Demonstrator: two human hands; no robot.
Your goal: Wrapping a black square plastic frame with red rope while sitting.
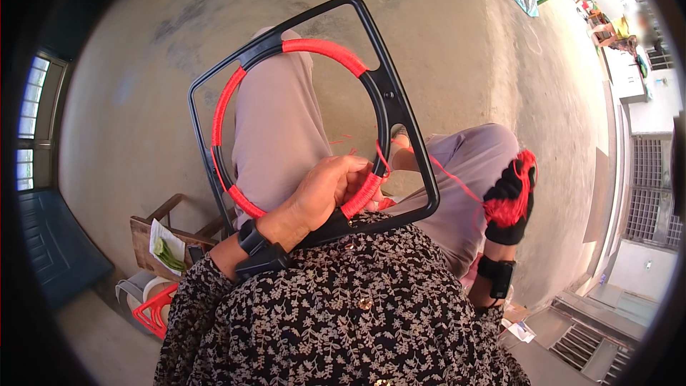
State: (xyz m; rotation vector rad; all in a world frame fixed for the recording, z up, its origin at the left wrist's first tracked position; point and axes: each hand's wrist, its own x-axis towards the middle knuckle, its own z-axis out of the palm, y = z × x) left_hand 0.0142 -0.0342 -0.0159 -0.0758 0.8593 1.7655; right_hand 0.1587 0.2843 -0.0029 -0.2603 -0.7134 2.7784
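A seated person held a black frame (389, 93), square outside with a ring set inside it, upright across the lap, its lower edge resting against the patterned dress (343, 307). Red cord (325, 48) was wound tightly around much of the ring, covering the top arc, the left side and the lower right curve, while stretches of bare black showed between the wrapped parts. The left hand (325, 193), bare and wearing a black wrist device, was curled around the lower part of the ring, fingers pressed over the wrapped cord near the bottom edge of the frame. The right hand (509, 204), in a black glove, was closed around a bundle of red cord (511, 204) beside the right knee, well apart from the frame. A thin red strand (457, 182) ran taut from that bundle to the ring. On the concrete floor (143, 121) by the person's left side stood a wooden stool (153, 232) and a red basket (157, 311).
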